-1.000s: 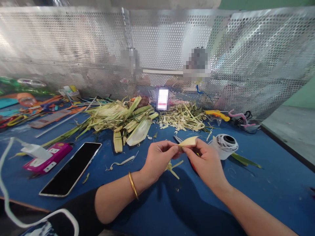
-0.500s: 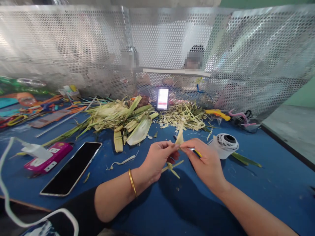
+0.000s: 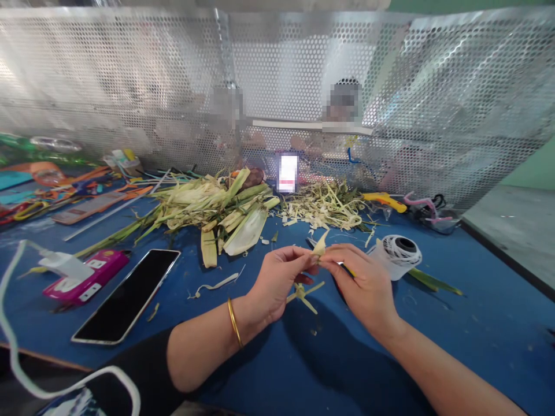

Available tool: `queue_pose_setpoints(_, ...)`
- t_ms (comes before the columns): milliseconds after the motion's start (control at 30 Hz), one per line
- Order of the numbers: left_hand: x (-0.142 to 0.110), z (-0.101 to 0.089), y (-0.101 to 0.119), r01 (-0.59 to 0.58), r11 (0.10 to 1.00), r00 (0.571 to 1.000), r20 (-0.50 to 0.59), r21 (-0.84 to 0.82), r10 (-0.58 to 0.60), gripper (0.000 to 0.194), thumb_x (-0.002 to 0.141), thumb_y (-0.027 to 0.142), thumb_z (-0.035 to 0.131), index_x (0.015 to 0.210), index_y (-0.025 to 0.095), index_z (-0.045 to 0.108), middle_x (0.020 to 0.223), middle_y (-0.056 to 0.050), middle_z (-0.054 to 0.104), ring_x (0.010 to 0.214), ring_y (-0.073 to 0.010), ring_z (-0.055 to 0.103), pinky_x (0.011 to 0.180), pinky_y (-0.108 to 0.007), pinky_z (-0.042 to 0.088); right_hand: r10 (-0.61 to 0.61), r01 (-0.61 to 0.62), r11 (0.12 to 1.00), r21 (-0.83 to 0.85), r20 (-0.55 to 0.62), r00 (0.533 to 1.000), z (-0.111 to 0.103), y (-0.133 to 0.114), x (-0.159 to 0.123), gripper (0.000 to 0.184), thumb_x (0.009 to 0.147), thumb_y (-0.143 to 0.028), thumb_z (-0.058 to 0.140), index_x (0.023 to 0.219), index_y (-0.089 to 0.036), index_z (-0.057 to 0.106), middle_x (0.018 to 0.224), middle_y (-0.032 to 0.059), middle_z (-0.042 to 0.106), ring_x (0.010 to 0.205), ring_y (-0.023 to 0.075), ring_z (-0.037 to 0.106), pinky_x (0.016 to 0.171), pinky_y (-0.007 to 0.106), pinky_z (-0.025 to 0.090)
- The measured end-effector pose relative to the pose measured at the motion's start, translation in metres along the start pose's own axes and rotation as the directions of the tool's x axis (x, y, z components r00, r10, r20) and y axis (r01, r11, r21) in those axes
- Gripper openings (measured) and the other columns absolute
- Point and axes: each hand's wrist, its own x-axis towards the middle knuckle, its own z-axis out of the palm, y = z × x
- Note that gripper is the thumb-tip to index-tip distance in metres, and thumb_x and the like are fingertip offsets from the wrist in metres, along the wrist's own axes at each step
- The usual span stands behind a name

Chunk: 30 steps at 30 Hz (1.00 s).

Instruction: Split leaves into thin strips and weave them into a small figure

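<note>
Between my hands is a small pale yellow-green leaf piece [image 3: 319,244], folded with its tip pointing up. My left hand [image 3: 284,276] pinches it from the left between thumb and fingers. From the right, my right hand [image 3: 362,283] pinches its lower end, fingertips almost touching the left ones. Underneath lies a cutting tool with a metal blade [image 3: 311,242] and a bit of yellow handle, mostly hidden by my right hand. A small knotted leaf piece [image 3: 301,293] with spread ends rests on the blue table [image 3: 260,370] below my left hand.
Behind are a heap of long husk-like leaves [image 3: 195,202] and a pile of shredded strips [image 3: 329,208]. A white thread spool [image 3: 396,257] and a yellow glue gun [image 3: 384,201] are right. Left lie a phone [image 3: 128,297] and a magenta power strip [image 3: 87,277]. Perforated metal mesh [image 3: 286,69] stands behind.
The leaf piece was wide and lying sideways towards my right hand; it then stood upright and now looks shorter and folded. My right hand has shifted its pinch close to my left fingertips.
</note>
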Motion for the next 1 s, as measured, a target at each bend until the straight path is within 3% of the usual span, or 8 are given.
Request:
queue_pose_setpoints(233, -0.003, 0.003, -0.002, -0.129, 0.990, 0.992, -0.011, 0.049, 0.130, 0.015, 0.065, 0.027, 0.072, 0.064, 0.013, 0.067, 0.060, -0.002, 0.063, 0.060, -0.0101, 0.056, 0.060, -0.021, 0.045, 0.268, -0.270, 0.961, 0.058, 0.034, 0.963, 0.001, -0.007, 0.000, 0.012, 0.086, -0.028, 0.056, 0.076, -0.021, 0.058, 0.071, -0.0001, 0.063, 0.066, 0.0159, 0.058, 0.058, 0.026, 0.044)
queue_pose_setpoints(500, -0.002, 0.002, -0.004, -0.205, 0.965, 0.978, -0.001, 0.167, 0.208, 0.012, 0.068, 0.026, 0.069, 0.067, 0.014, 0.069, 0.061, -0.002, 0.064, 0.061, -0.0113, 0.056, 0.062, -0.023, 0.045, 0.444, -0.447, 0.871, 0.205, 0.061, 0.894, 0.000, -0.013, 0.004, 0.014, 0.080, -0.031, 0.060, 0.075, -0.019, 0.064, 0.071, 0.0020, 0.068, 0.065, 0.0161, 0.058, 0.061, 0.027, 0.043)
queue_pose_setpoints(833, -0.002, 0.003, -0.005, -0.236, 0.920, 0.967, -0.016, 0.313, 0.254, 0.017, 0.065, 0.030, 0.074, 0.068, 0.015, 0.067, 0.064, -0.001, 0.063, 0.060, -0.0109, 0.053, 0.059, -0.023, 0.043, 0.450, -0.449, 0.873, 0.192, 0.040, 0.892, 0.003, -0.010, 0.003, 0.010, 0.077, -0.025, 0.058, 0.077, -0.018, 0.065, 0.071, 0.0020, 0.068, 0.066, 0.0162, 0.058, 0.060, 0.027, 0.043)
queue_pose_setpoints(1000, -0.002, 0.004, -0.004, -0.229, 0.932, 0.971, 0.001, 0.280, 0.238, 0.018, 0.072, 0.031, 0.068, 0.066, 0.015, 0.064, 0.060, 0.000, 0.060, 0.058, -0.0101, 0.053, 0.058, -0.022, 0.043, 0.411, -0.414, 0.880, 0.232, 0.064, 0.910, 0.001, -0.010, 0.004, 0.010, 0.080, -0.025, 0.060, 0.073, -0.019, 0.064, 0.069, 0.0017, 0.068, 0.064, 0.0158, 0.060, 0.059, 0.027, 0.046)
